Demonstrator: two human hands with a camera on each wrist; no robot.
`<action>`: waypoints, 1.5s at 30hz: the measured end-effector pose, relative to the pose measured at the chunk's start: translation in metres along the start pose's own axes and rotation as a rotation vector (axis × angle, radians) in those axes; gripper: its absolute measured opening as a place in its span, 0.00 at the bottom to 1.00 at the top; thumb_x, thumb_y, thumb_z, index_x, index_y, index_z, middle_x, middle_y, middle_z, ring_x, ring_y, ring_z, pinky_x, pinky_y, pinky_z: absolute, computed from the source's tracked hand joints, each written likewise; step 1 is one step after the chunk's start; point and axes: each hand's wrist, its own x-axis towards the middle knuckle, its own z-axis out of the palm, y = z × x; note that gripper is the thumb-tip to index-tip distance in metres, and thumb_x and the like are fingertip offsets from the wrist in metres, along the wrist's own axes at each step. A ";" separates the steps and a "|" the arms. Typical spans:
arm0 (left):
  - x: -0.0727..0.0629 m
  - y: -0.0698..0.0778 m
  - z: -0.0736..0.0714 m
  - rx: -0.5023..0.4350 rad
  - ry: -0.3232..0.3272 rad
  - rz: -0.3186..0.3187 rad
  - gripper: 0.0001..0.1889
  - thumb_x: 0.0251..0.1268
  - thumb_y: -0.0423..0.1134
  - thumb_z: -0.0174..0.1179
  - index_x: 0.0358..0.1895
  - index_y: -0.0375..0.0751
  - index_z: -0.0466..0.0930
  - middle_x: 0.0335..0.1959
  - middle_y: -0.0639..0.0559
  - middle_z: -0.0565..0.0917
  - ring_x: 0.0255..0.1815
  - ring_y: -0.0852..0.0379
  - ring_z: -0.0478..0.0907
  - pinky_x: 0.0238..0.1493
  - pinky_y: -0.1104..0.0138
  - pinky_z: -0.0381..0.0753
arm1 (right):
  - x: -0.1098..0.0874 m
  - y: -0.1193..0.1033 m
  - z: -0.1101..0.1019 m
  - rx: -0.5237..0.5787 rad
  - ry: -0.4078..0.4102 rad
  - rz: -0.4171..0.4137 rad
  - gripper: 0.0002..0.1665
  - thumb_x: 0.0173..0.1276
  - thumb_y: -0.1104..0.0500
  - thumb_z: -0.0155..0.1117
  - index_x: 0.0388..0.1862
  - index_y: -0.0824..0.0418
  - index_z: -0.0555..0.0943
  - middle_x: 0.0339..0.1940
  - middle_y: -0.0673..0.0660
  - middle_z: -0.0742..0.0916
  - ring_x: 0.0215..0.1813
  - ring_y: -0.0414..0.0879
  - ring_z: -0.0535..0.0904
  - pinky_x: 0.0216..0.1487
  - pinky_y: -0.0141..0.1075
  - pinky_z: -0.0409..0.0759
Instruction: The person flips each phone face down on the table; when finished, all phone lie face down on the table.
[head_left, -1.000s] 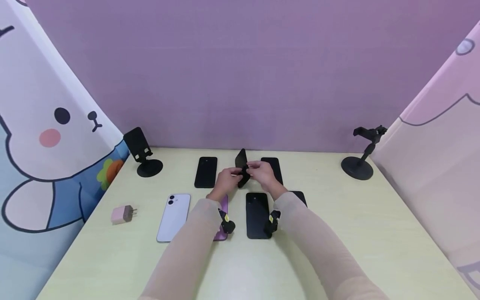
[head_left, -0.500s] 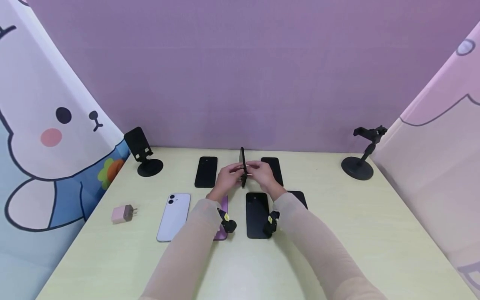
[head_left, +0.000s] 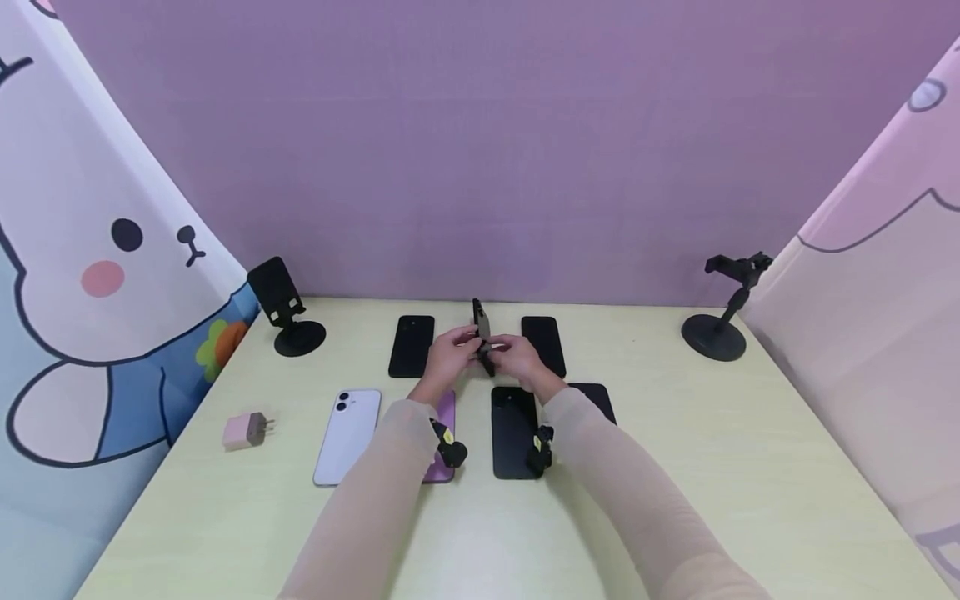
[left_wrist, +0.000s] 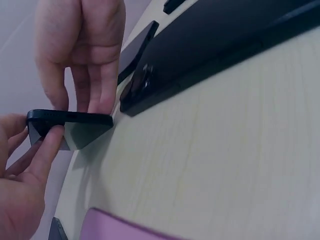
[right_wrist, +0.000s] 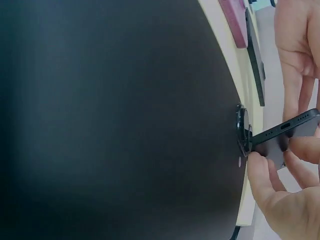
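Near the back middle of the table, both hands hold a black smartphone (head_left: 482,317) on edge, its top tilted slightly left. My left hand (head_left: 448,357) pinches its left side with thumb and fingers; my right hand (head_left: 516,358) grips the right side. In the right wrist view the bottom edge of this phone shows its charging port (right_wrist: 285,126). Around the hands lie other phones: black ones at back left (head_left: 410,346) and back right (head_left: 544,343), a purple one (head_left: 446,425) under the left wrist, and a black one (head_left: 513,429) by the right wrist.
A pale lavender phone (head_left: 347,437) lies left of the left arm, and a pink plug charger (head_left: 245,429) further left. Another black phone (head_left: 597,398) is partly under the right sleeve. Black stands rise at back left (head_left: 300,337) and back right (head_left: 715,336). A purple backdrop (head_left: 480,167) hangs behind.
Between the hands, the held phone has turned: first its left-facing side showed, then it stood edge-on, and now its right side shows. The right hand has shifted slightly left and down.
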 end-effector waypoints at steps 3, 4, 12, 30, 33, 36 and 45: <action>0.000 0.001 -0.005 0.065 0.001 0.013 0.20 0.68 0.33 0.60 0.62 0.32 0.76 0.52 0.39 0.81 0.46 0.48 0.83 0.42 0.65 0.83 | 0.001 0.001 0.001 -0.009 -0.022 0.022 0.22 0.72 0.68 0.56 0.63 0.70 0.74 0.55 0.69 0.80 0.52 0.56 0.80 0.49 0.42 0.81; -0.001 0.001 -0.007 0.091 0.004 0.018 0.20 0.67 0.32 0.61 0.61 0.33 0.77 0.51 0.39 0.82 0.45 0.48 0.83 0.41 0.65 0.83 | 0.001 0.002 0.001 -0.018 -0.025 0.027 0.22 0.71 0.68 0.57 0.63 0.70 0.74 0.54 0.69 0.80 0.52 0.56 0.80 0.49 0.42 0.80; -0.004 0.004 -0.020 0.377 -0.005 0.010 0.19 0.62 0.34 0.65 0.57 0.37 0.81 0.50 0.43 0.83 0.32 0.54 0.84 0.35 0.64 0.82 | 0.001 0.008 0.003 -0.254 0.010 0.000 0.22 0.66 0.64 0.65 0.59 0.66 0.79 0.46 0.63 0.84 0.41 0.51 0.82 0.43 0.38 0.80; -0.004 -0.007 -0.020 0.652 -0.018 -0.004 0.20 0.61 0.36 0.67 0.57 0.35 0.81 0.55 0.43 0.82 0.58 0.46 0.76 0.57 0.57 0.74 | 0.001 0.002 0.007 -0.453 0.007 -0.025 0.24 0.64 0.63 0.67 0.60 0.63 0.79 0.45 0.61 0.84 0.43 0.50 0.79 0.46 0.40 0.77; -0.005 -0.007 -0.018 0.661 -0.017 -0.005 0.20 0.62 0.35 0.66 0.57 0.34 0.80 0.56 0.43 0.81 0.60 0.46 0.74 0.58 0.57 0.74 | 0.001 0.003 0.008 -0.468 0.014 -0.029 0.24 0.64 0.64 0.67 0.60 0.63 0.79 0.47 0.61 0.84 0.44 0.50 0.79 0.47 0.41 0.77; -0.005 -0.005 -0.018 0.690 -0.024 -0.017 0.21 0.63 0.35 0.65 0.59 0.34 0.79 0.57 0.42 0.80 0.61 0.46 0.73 0.59 0.56 0.73 | 0.003 0.003 0.009 -0.488 0.021 -0.042 0.24 0.64 0.64 0.68 0.59 0.63 0.80 0.47 0.62 0.84 0.46 0.50 0.79 0.48 0.40 0.77; -0.004 0.002 -0.009 0.787 -0.066 -0.030 0.23 0.65 0.34 0.62 0.63 0.30 0.75 0.61 0.36 0.76 0.64 0.43 0.69 0.63 0.56 0.69 | 0.003 0.000 0.009 -0.504 0.025 -0.037 0.25 0.63 0.65 0.68 0.60 0.65 0.79 0.42 0.61 0.86 0.45 0.51 0.81 0.46 0.39 0.78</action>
